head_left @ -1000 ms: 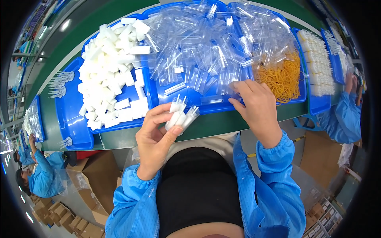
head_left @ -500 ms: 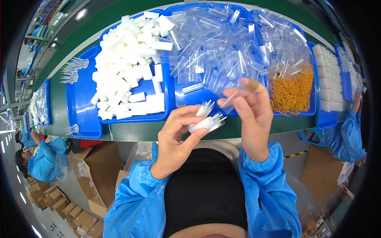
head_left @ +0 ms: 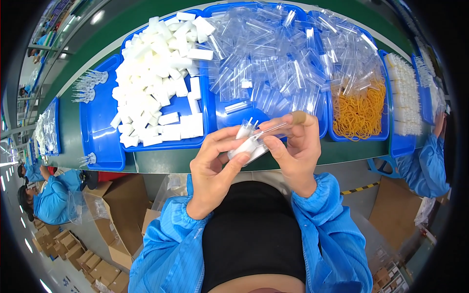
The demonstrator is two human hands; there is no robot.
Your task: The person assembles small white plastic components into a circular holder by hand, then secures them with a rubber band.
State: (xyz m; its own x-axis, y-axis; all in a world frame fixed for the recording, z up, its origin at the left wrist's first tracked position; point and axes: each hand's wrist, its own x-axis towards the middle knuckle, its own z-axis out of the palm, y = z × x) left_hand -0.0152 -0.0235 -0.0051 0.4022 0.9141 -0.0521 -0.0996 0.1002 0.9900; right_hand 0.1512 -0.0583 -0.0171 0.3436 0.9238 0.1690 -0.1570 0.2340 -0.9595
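Observation:
My left hand (head_left: 215, 168) grips a small bundle of white foam pieces with clear tubes (head_left: 246, 145) close to my chest, just in front of the green table edge. My right hand (head_left: 293, 149) pinches a thin clear plastic tube (head_left: 270, 129) and holds it against the top of that bundle. One right finger wears a tan band. Both sleeves are blue. Behind my hands lie a blue tray of white foam blocks (head_left: 159, 78) and a blue tray of clear plastic sleeves (head_left: 273, 63).
A blue tray with orange rubber bands (head_left: 360, 113) lies at the right, and a tray of stacked white pieces (head_left: 404, 100) beyond it. Another worker's blue sleeve (head_left: 430, 163) shows at the far right; workers sit at the far left (head_left: 51, 198). Cardboard boxes (head_left: 122, 205) stand below the table.
My right hand came back from the tray of clear sleeves with a tube and met my left hand's bundle. Both hands now sit closer together near my chest.

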